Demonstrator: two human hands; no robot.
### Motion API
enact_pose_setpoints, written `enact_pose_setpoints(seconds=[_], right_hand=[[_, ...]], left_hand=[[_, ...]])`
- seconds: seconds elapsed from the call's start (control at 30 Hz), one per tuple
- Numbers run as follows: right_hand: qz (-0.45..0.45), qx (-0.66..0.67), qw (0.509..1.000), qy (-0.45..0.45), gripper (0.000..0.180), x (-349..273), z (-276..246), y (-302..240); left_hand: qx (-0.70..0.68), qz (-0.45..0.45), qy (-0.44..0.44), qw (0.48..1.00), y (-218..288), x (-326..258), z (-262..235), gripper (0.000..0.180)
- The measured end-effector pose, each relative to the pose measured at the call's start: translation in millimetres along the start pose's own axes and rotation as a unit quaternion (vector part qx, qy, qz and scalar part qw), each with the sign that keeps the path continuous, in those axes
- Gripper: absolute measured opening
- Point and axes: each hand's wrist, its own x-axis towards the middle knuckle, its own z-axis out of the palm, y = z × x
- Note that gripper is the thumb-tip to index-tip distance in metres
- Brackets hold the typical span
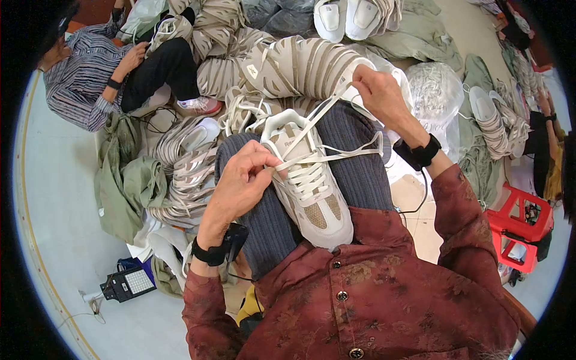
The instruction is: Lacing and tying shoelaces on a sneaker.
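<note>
Far left, a co-worker [90, 78] is seen seated, in a striped top. Next right, green cloth [129, 186] is heaped beside a pile of shoes [186, 174].

Left hand [240, 180]: placed over the left thigh, just beside the shoe's collar. Thumb and forefinger are pinched narrow on lace, the other fingers [264, 161] curled in. The shoe lies directly to the right of these fingertips and is all but touched by them; of the two hands, this one is nearer.

Centre: a white-and-beige shoe [311, 192] is carried on the lap [357, 186], between the thighs, sole down. Long axis is set slightly aslant: collar towards the far edge of the lap, at the knees, toe at the near edge, against the shirt hem [378, 228]. Lower rows of lace are already crossed. One lace strand [327, 108] is held nearly straight, up and rightward from the tongue. A second strand [354, 155] is laid loosely across the right thigh, in a loop.

Right hand [384, 96]: raised past the right knee, well apart from the shoe, which lies nearward and left of it. Fingers closed on the straight strand; its exact end is hidden.

Farther right, a clear plastic bag [435, 90], then a red stool [522, 228].
</note>
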Motion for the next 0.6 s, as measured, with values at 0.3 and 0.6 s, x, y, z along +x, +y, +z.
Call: enact_pose_setpoints(seconds=[0.3, 0.6], right_hand=[[0.011, 0.002, 0.999, -0.051, 0.009, -1, 2, -8], [-0.029, 0.266, 0.961, -0.065, 0.01, -42, -7, -69]], left_hand=[[-0.063, -0.029, 0.003, 0.998, -2, 11, -3, 0.016], [0.187, 0.167, 0.097, 0.963, 16, 34, 20, 0.015]])
